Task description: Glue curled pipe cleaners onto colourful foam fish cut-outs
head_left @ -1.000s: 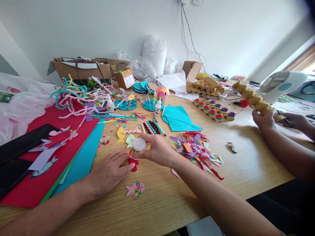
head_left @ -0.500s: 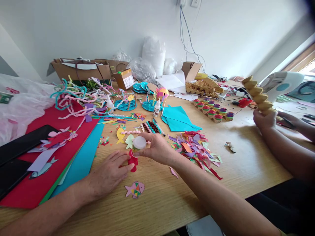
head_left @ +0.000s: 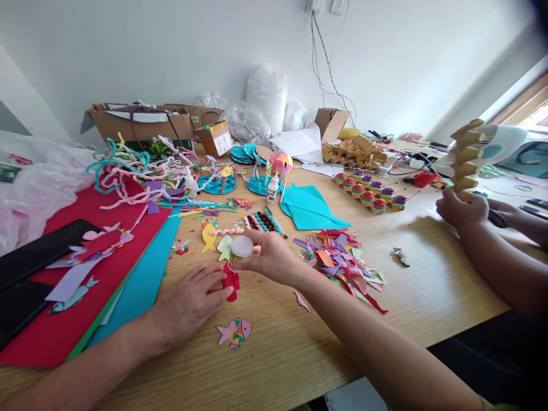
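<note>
My right hand [head_left: 272, 257] is closed around a small glue bottle [head_left: 242, 250], tipped so that its round, pale base faces me. Its nozzle end is hidden, pointing down over a red paper fish [head_left: 232, 283]. Flat on the table, my left hand [head_left: 194, 299] has its fingers spread, with fingertips touching the red fish's left edge. Below it lies a pink paper fish [head_left: 234, 333] decorated with small coloured triangles. Just beyond my right hand are a pale green paper fish [head_left: 224, 248] and a yellow one [head_left: 209, 237].
Paper scraps [head_left: 338, 260] lie right of my hands; coloured sheets [head_left: 141, 274] and black phones or cases are left. Behind stand another glue bottle [head_left: 272, 189], turquoise paper [head_left: 312, 206] and painted egg cartons [head_left: 371, 193]. At right, another person's hands hold a cardboard egg-carton strip [head_left: 466, 157].
The other person's carton strip has swung rightward and more upright. My two hands, the bottle and the red fish have hardly moved.
</note>
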{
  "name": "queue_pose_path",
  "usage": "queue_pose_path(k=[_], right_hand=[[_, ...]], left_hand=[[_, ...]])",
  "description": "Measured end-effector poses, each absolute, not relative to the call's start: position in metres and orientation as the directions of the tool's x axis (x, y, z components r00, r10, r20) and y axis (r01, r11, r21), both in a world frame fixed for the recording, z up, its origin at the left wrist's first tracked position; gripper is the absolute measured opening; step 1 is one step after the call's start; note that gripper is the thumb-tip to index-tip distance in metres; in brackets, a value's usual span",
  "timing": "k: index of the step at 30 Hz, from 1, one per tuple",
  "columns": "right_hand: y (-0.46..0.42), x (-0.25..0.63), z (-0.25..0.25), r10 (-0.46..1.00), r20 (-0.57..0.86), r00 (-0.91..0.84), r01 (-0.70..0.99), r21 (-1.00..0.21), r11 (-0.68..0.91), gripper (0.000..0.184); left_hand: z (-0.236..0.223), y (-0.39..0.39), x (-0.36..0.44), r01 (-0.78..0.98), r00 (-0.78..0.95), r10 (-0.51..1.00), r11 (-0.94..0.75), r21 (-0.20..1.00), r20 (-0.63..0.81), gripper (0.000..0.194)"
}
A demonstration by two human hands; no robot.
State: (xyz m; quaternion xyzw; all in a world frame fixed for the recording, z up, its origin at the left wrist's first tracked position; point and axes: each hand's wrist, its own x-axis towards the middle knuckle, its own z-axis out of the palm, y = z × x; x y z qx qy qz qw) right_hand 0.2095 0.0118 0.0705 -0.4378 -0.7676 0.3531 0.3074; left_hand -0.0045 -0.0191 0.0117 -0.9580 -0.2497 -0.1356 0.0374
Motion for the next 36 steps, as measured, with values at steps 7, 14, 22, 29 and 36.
queue_pose_path(k=[7,14,22,29,36], right_hand=[[0.0073,0.2097,0.0756,0.876,0.163,-0.453,0.448,-0.808,0.382,0.025],[0.0072,0.2099,0.0777,0.883,0.218,-0.415,0.396,-0.831,0.391,0.023],[0.0078,0.2108,0.0722,0.885,0.179,-0.43,0.439,-0.815,0.378,0.026],[0.0127,0.2066,0.07,0.887,0.171,-0.428,0.448,-0.813,0.373,0.027],[0.0078,0.2077,0.0755,0.858,0.187,-0.478,0.43,-0.802,0.415,0.028]], left_hand=[[0.0149,-0.02,-0.0025,0.475,0.837,0.446,-0.88,-0.02,0.317,0.032],[0.0104,-0.0198,-0.0043,0.483,0.84,0.437,-0.872,-0.075,0.323,0.032],[0.0155,-0.0211,-0.0024,0.495,0.845,0.466,-0.868,-0.051,0.261,0.031],[0.0138,-0.0209,-0.0039,0.488,0.845,0.463,-0.872,-0.031,0.267,0.032],[0.0162,-0.022,-0.0038,0.504,0.841,0.486,-0.863,-0.021,0.238,0.033]])
